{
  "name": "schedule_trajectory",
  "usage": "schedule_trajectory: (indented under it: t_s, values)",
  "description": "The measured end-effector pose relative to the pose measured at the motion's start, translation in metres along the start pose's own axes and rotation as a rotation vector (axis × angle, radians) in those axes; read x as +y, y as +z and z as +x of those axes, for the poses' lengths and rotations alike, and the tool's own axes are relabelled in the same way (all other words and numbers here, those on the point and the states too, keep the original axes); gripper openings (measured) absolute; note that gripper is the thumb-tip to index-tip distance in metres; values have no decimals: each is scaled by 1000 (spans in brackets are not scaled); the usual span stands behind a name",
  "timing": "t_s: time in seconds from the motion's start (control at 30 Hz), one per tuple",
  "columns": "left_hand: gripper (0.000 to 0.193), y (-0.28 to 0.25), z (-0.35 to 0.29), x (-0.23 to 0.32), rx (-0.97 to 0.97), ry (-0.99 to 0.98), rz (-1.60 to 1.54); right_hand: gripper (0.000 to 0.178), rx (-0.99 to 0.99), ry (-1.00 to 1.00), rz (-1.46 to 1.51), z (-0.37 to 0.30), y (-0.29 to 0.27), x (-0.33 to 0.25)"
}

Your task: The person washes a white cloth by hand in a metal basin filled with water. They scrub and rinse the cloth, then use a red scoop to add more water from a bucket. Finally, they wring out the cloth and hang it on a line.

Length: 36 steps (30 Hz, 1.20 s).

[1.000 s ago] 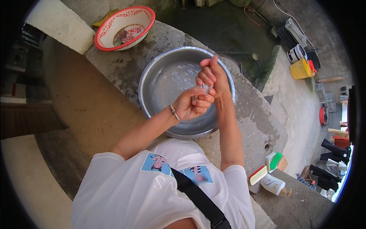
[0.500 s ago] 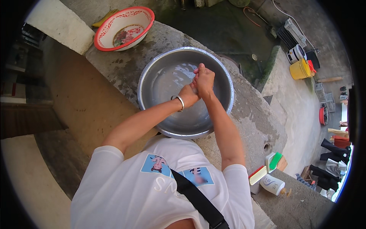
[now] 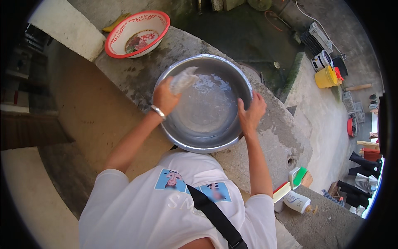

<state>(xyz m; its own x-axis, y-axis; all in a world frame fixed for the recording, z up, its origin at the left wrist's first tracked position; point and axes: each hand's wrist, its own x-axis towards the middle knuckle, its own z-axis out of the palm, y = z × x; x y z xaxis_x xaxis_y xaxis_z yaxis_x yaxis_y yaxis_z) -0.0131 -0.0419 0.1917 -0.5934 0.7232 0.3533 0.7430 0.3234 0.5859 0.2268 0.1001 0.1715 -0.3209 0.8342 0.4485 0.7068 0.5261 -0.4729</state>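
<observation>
Centre of frame: metal basin (image 3: 186,133) on the concrete counter (image 3: 277,128); its lower-left side seems to reach past the counter's edge; pale streaks shine on its inside, suds or glare, cannot tell which.

Left hand (image 3: 166,96) over the basin's left rim; fingers clamped on a pale crumpled piece (image 3: 183,80), cloth by the look of it, though blurred; it sticks out over the upper-left part of the basin.

Right hand (image 3: 252,111) at the basin's right rim; thumb inside, fingers outside, spread astride the metal; how firmly they press, cannot tell.

Handling, my judgement: best keep the piece bunched and inside the rim, so drips land in the basin; a steady right hand matters, given that overhang; wet metal may slip, so thumb and fingers should bear from both sides of the rim.

About: red-rimmed bowl (image 3: 123,38), upper left, well apart; white bottle (image 3: 296,202) and green brush (image 3: 298,177), lower right; yellow bucket (image 3: 326,77), upper right.
</observation>
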Motion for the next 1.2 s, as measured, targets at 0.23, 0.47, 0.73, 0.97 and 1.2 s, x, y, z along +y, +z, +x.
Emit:
schedule_trajectory:
  t_s: [0.23, 0.47, 0.73, 0.97, 1.2]
  values:
    - [35, -31, -40, -75, 33, -132, -136, 51, -225, 717, 813, -69, 10, 27]
    - [26, -46, -12, -34, -146, -514, -569, 43, -178, 815, 1020, -75, 6, 40]
    - [29, -14, 42, 18, -446, -404, -759, 45, -57, 871, 940, -66, -43, 98]
    - [26, 85, 87, 31, -724, -631, -1041, 32, -94, 1001, 527, 29, -126, 104]
    - [13, 149, 195, 25, -678, -904, -1233, 10, -140, 871, 293, 279, -93, 96]
